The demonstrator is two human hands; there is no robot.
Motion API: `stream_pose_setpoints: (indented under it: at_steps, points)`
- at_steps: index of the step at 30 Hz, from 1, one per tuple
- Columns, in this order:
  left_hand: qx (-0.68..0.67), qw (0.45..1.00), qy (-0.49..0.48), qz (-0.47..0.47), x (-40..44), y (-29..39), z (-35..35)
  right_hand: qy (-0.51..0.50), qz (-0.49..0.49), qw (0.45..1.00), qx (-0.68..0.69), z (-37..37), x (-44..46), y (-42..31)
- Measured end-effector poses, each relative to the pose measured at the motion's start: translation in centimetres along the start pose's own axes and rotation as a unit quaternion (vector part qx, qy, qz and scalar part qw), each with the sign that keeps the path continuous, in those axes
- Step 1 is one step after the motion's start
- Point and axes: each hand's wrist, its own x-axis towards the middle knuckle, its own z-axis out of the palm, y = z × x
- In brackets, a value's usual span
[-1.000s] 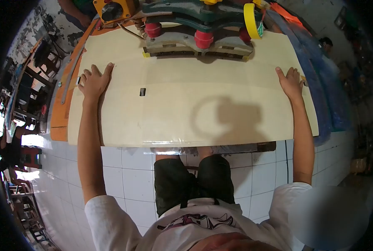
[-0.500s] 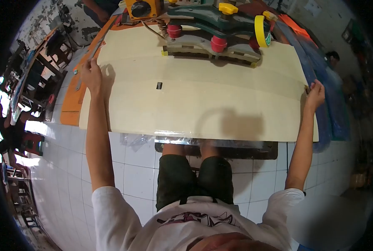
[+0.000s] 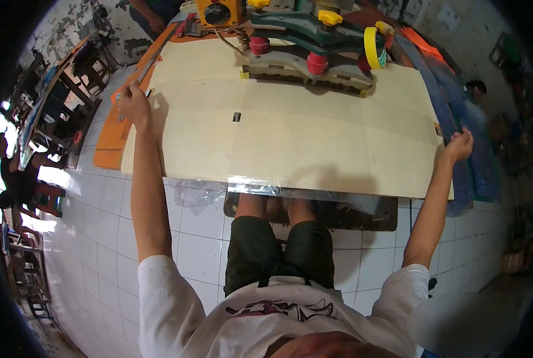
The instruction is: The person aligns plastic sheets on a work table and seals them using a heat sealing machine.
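A wide cream sheet [image 3: 302, 143] lies across the table in front of me, with a small dark rectangle [image 3: 236, 117] on it. Clear plastic film [image 3: 260, 185] shows along its front edge. My left hand [image 3: 135, 106] is at the sheet's left side, fingers pinched together, beside another dark mark [image 3: 149, 93]. At the right edge my right hand [image 3: 459, 145] is closed too, just below a dark mark [image 3: 438, 129]. Whatever thin thing the fingers pinch is too fine to make out. Shadows of the left hand and arm fall on the sheet.
A green-and-grey clamp-like machine with red knobs [image 3: 317, 62] overhangs the sheet's far side, a yellow tape roll [image 3: 371, 48] on its right. An orange box with a dial [image 3: 220, 13] stands behind. Blue plastic [image 3: 463, 131] lies right. Another person's hand [image 3: 157, 24] is far left.
The view has shifted slightly, so the sheet and machine sit further right. My right hand has moved down along the right edge, and the dark marks near both hands now show.
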Motion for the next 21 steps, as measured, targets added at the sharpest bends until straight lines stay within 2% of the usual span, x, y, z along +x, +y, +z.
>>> stream_pose_setpoints:
  at_steps: [11,21]
  points:
    - [0.003,0.998,0.049,0.046,0.8,-1.4,0.2,0.004,0.006,1.0,-0.006,-0.1,0.1,0.3]
    - [-0.005,0.999,0.045,0.027,0.8,-1.4,0.1,0.003,0.003,1.0,-0.021,-0.2,-0.4,-0.3]
